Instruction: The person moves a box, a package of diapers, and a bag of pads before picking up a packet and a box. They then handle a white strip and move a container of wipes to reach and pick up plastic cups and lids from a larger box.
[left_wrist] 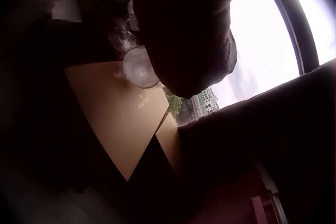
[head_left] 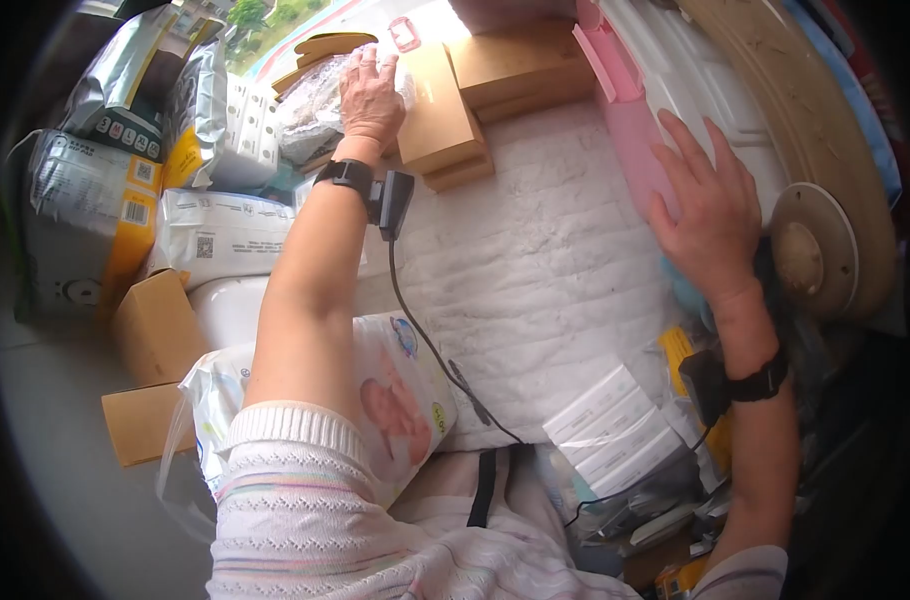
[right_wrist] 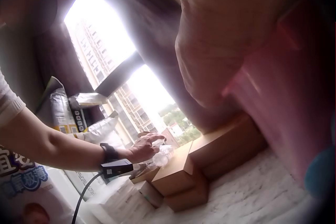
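My left hand (head_left: pixel 372 100) reaches to the far side and rests on a crinkled clear plastic bag (head_left: pixel 310 112), its fingers extended forward. The bag lies beside a brown cardboard box (head_left: pixel 437 115). In the left wrist view that hand is a dark shape, and a round translucent piece of plastic (left_wrist: pixel 140 67) shows beside it, over the box. My right hand (head_left: pixel 710 205) lies with fingers spread against the side of a pink and white plastic bin (head_left: pixel 627 150). Nothing is gripped in it.
A second cardboard box (head_left: pixel 520 65) stands at the back. Diaper packs (head_left: pixel 85 210) crowd the left, with another pack (head_left: pixel 400 390) by my left arm. Small white boxes (head_left: pixel 615 430) lie near my lap on the white quilted pad (head_left: pixel 535 250). A window (right_wrist: pixel 149 90) is behind.
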`<action>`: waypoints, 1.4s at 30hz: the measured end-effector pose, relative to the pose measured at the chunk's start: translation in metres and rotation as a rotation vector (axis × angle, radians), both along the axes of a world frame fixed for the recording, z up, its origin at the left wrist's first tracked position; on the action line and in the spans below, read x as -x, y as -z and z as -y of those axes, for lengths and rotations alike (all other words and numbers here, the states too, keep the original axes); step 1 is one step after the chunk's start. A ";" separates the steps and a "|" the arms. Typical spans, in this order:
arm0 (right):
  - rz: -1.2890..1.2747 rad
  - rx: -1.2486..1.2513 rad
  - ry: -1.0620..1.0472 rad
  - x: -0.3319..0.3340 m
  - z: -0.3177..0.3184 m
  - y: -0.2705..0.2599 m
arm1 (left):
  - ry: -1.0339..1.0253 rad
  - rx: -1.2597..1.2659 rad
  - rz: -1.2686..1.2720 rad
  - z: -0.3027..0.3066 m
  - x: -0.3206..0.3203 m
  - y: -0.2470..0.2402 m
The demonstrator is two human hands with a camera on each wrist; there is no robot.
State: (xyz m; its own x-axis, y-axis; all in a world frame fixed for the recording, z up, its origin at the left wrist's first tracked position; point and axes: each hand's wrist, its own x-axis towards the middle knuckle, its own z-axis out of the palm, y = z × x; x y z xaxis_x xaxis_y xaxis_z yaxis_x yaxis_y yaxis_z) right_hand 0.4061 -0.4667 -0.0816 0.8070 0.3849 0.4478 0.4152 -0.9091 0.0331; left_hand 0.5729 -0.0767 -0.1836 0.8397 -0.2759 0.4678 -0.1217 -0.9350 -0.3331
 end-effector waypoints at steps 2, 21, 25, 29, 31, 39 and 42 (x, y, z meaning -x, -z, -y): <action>-0.002 -0.001 0.001 0.000 0.000 -0.001 | -0.207 -0.045 -0.095 0.013 0.025 -0.040; 0.013 -0.010 -0.003 0.001 0.001 0.002 | -0.755 0.355 -0.389 -0.046 0.008 -0.101; 0.026 -0.018 -0.007 0.001 0.003 0.003 | -0.749 0.521 -0.223 -0.057 0.004 -0.123; 0.021 -0.025 -0.020 0.002 0.002 0.003 | -0.571 0.560 -0.025 -0.010 0.018 -0.128; 0.015 -0.031 0.022 0.001 0.000 0.006 | -0.423 0.683 0.066 0.049 0.040 -0.128; 0.009 -0.001 0.032 0.002 -0.002 0.004 | -0.105 1.237 -0.138 0.217 0.127 -0.087; 0.027 0.006 0.029 0.003 -0.001 0.006 | -0.137 1.376 -0.311 0.215 0.128 -0.031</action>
